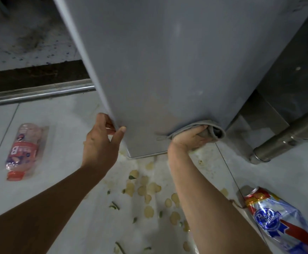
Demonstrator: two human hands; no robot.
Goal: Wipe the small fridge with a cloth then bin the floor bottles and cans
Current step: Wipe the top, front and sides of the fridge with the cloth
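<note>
The small grey fridge (164, 66) fills the upper middle of the view, seen from above. My right hand (191, 137) grips a folded grey cloth (201, 128) and presses it against the fridge's lower front. My left hand (102, 140) holds the fridge's lower left edge, thumb on the front face and fingers curled round the side. A clear plastic bottle (24, 151) with a pink label and orange cap lies on the floor to the left. A crushed red, white and blue can (277, 220) lies at the lower right.
Pale food scraps and green bits (149, 191) litter the white tiled floor below the fridge. A steel cabinet with a round leg (281, 140) stands to the right. A metal door rail (37, 95) runs along the left, with a dark threshold behind.
</note>
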